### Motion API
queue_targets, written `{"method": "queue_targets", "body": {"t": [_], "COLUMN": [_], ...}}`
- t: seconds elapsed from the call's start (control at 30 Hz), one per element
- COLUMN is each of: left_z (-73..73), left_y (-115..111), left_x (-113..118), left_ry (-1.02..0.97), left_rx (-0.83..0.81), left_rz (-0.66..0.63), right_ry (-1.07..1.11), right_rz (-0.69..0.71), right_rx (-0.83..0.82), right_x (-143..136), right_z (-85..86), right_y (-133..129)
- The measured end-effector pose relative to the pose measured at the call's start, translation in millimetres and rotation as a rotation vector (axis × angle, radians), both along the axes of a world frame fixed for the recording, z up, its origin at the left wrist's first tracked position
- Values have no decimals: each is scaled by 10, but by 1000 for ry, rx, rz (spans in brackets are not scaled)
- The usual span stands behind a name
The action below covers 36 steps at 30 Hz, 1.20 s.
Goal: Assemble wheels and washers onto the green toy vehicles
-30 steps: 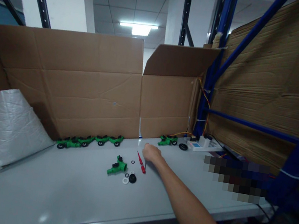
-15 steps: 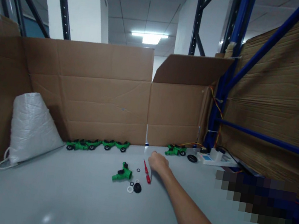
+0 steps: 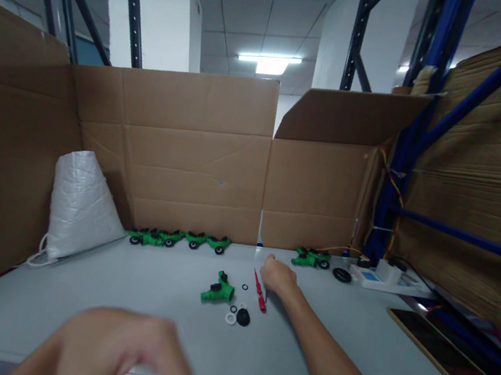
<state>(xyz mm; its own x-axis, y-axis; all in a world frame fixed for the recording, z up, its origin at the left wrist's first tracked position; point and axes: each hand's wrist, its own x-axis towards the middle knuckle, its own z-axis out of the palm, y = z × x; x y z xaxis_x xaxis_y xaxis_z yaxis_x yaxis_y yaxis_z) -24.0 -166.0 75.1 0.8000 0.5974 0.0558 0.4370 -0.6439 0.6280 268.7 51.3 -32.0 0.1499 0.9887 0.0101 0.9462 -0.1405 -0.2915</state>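
The right hand (image 3: 278, 275) is seen curled beside a slim red tool (image 3: 260, 292); the blurred left hand (image 3: 122, 351) is bent above the white worktop (image 3: 155, 299). What either grip encloses cannot be told.

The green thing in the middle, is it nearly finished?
Probably not: white ring and black disc lie loose beside the middle green piece. The back-left green row looks done, round parts attached. What the left hand and right hand hold, I can't tell.
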Motion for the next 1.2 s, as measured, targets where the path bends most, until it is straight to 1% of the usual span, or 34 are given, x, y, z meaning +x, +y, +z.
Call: {"method": "queue_targets", "body": {"t": [0.07,0.1,0.13,0.2,0.23,0.3,0.4,0.5,0.57,0.6,0.63,0.7,0.77,0.83,0.93,1.03,1.2], "left_z": [58,42,-3,-158,-251,-427,-620,-745,-805,-828,-846,-867,-874,-878,-895,-931,-978], "left_y": [445,660,858,1175,1293,1454,1567,1607,1623,1632,1643,1672,1706,1740,1782,1827,1914], "left_x": [122,179,227,285,298,309,328,358,364,358,347,310,261,215,174,172,180], "left_ry": [95,107,156,275,312,381,430,392,332,303,276,233,188,140,81,54,94], "left_rx": [26,145,281,502,559,564,553,560,588,608,629,652,633,591,553,548,588], "left_rz": [18,138,241,352,380,390,380,364,326,304,284,258,248,243,241,249,259], "right_ry": [-7,-11,-13,-15,-14,-10,-4,-12,-17,-11,9,110,204,251,236,199,144], "right_rz": [1,2,2,5,5,0,-5,-3,24,74,164,408,591,684,746,787,785], "right_rx": [-1,-2,-3,-6,-4,6,23,46,121,191,271,371,406,421,436,430,414], "right_x": [-5,-8,-12,-20,-23,-28,-33,-55,-91,-114,-140,-194,-240,-270,-285,-308,-424], "right_z": [5,8,10,10,8,1,0,41,96,129,163,222,255,253,203,138,73], "right_y": [-9,-15,-19,-26,-28,-33,-48,-83,-119,-140,-161,-202,-237,-260,-271,-266,-271]}}
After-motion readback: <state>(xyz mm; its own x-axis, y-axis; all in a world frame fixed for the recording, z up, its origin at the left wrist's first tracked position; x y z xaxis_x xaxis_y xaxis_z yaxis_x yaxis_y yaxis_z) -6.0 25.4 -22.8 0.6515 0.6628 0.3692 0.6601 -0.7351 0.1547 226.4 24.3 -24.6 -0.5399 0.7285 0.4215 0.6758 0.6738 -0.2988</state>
